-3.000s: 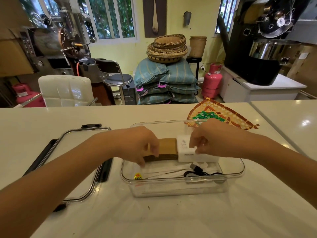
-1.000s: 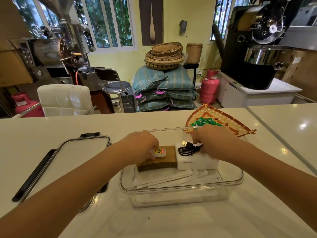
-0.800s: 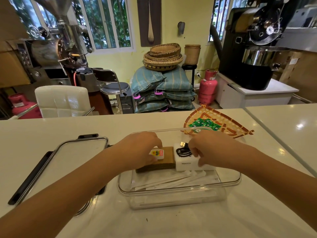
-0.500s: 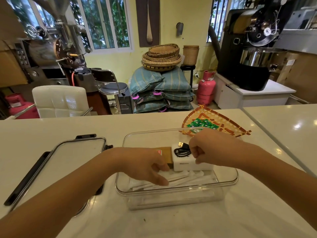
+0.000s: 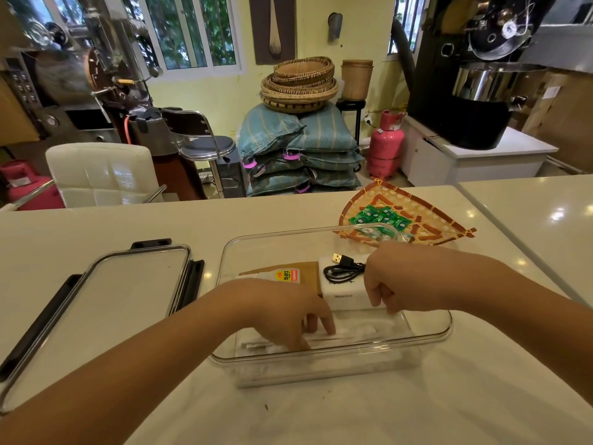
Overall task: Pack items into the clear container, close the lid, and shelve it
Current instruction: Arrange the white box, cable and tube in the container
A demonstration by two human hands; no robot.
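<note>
The clear container point(image 5: 446, 327) stands open at the middle of the counter. Inside lie a brown cardboard stack point(image 5: 309, 273) with a glue tube point(image 5: 286, 275) on it, a white box point(image 5: 341, 292) with a black USB cable point(image 5: 342, 270) on top, and white wrapped packets point(image 5: 362, 330) along the front. My left hand point(image 5: 276, 313) reaches into the container, fingertips down on the packets; its thumb is hidden. My right hand point(image 5: 406, 277) is curled around the right end of the white box. The lid point(image 5: 106, 309), with black clasps, lies flat to the left.
A woven tray point(image 5: 426, 228) holding green sachets point(image 5: 382, 217) sits just behind the container at the right. A second counter point(image 5: 529, 213) joins on the right. Across the counter stand a white chair point(image 5: 102, 173) and a stool.
My left hand let go of the glue tube on the cardboard and moved forward onto the white packets. My right hand left the cable on the box and slid to the box's right end.
</note>
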